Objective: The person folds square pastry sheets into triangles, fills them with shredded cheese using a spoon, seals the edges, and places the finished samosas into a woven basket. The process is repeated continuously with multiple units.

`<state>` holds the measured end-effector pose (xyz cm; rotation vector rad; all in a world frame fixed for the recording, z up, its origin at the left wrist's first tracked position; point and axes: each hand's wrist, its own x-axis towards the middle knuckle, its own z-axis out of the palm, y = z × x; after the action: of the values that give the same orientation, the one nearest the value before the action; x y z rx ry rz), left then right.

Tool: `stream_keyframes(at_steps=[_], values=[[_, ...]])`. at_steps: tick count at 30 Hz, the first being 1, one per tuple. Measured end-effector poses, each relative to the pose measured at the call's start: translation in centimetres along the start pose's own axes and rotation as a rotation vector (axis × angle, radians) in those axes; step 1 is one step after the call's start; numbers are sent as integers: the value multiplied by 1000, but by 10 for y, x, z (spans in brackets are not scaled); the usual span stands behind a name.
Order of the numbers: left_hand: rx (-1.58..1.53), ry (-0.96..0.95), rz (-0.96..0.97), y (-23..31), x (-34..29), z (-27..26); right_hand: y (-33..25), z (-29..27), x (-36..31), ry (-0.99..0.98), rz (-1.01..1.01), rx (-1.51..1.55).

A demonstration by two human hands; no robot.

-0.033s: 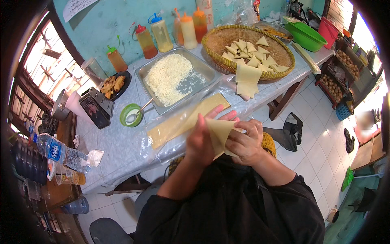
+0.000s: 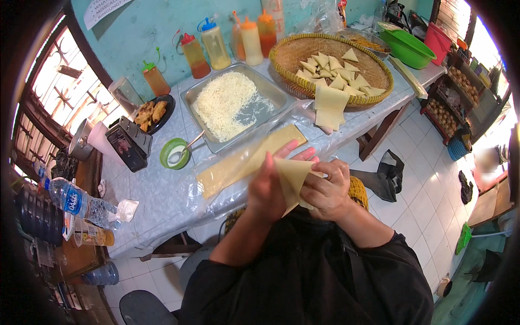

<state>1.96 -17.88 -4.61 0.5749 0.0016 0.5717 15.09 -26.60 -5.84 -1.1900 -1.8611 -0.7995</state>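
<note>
A pale yellow pastry wrapper point(image 2: 291, 179), folded into a cone, is between my hands just off the table's near edge. My left hand point(image 2: 266, 187) holds its left side, fingers stretched behind it and thumb up. With bent fingers, my right hand point(image 2: 329, 189) pinches the wrapper's right side. Beyond them, a long strip of wrapper sheets point(image 2: 252, 160) lies on clear plastic. Behind it stands a metal tray point(image 2: 276, 100) of shredded white filling point(image 2: 223, 105). Folded triangles point(image 2: 338, 81) sit in a woven basket point(image 2: 295, 46), with square wrappers point(image 2: 330, 105) against its near rim.
A green bowl point(image 2: 175, 153) with a spoon stands left of the tray. Farther left are a phone point(image 2: 125, 146) on a stand and a black plate point(image 2: 169, 116) of fried food. Sauce bottles point(image 2: 216, 46) line the wall. A green basin point(image 2: 409, 46) stands far right.
</note>
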Motion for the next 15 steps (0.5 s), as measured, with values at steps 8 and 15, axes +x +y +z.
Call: stream_keyframes(at_steps=[8, 15], values=[[43, 42, 66, 9, -6, -2, -3, -22, 7, 40, 216, 359], [197, 17, 216, 11, -9, 10, -1, -7, 21, 24, 1171, 1460]])
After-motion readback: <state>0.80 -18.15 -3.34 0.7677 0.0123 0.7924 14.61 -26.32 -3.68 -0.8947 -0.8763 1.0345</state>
